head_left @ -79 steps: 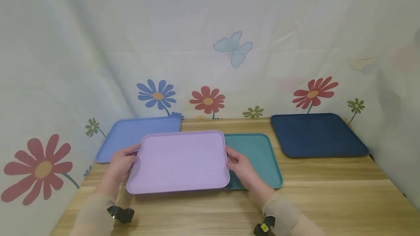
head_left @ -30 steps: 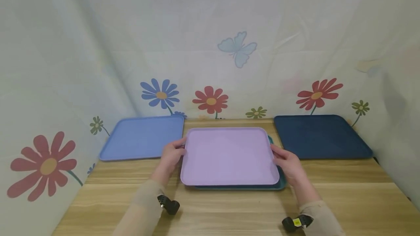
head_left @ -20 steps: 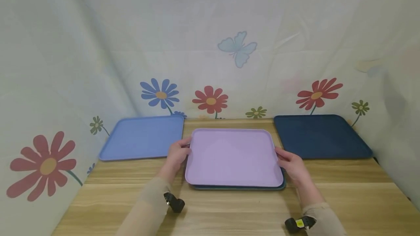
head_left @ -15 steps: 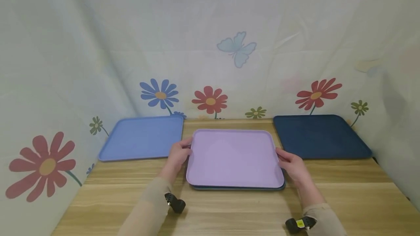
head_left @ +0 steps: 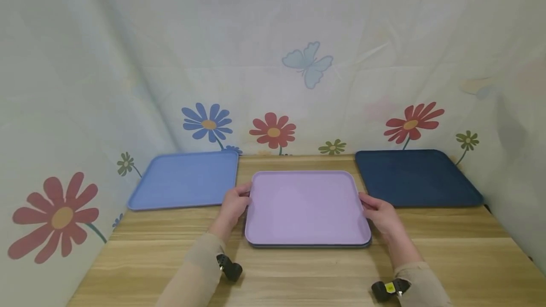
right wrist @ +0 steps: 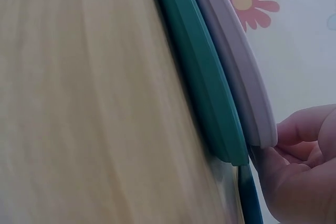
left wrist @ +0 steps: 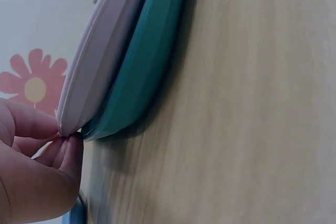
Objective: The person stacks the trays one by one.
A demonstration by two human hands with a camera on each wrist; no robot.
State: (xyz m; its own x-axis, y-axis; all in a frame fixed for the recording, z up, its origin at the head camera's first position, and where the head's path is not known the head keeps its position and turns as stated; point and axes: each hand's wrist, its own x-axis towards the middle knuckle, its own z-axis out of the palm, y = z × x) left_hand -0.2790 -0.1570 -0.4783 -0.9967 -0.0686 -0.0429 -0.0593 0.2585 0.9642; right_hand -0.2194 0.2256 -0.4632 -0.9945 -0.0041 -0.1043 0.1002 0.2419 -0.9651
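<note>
A lilac tray [head_left: 308, 208] lies level right over a teal tray [left wrist: 142, 72], nearly hiding it in the head view. My left hand [head_left: 234, 205] pinches the lilac tray's left edge between thumb and fingers. On the opposite short edge, my right hand [head_left: 384, 217] pinches the same tray. In the right wrist view a thin dark gap runs between the lilac rim and the teal tray [right wrist: 202, 72] below; whether the two touch anywhere I cannot tell. The teal tray rests on the wooden table.
A light blue tray [head_left: 185, 180] lies at the back left of the wooden table [head_left: 298, 278]. At the back right lies a navy tray [head_left: 415, 177], close to my right hand. A flower-printed cloth [head_left: 341, 94] hangs behind and along the sides.
Both hands have carried the lilac tray from the left to above the teal tray, then lowered it and shifted it slightly right, so the teal tray is now almost covered.
</note>
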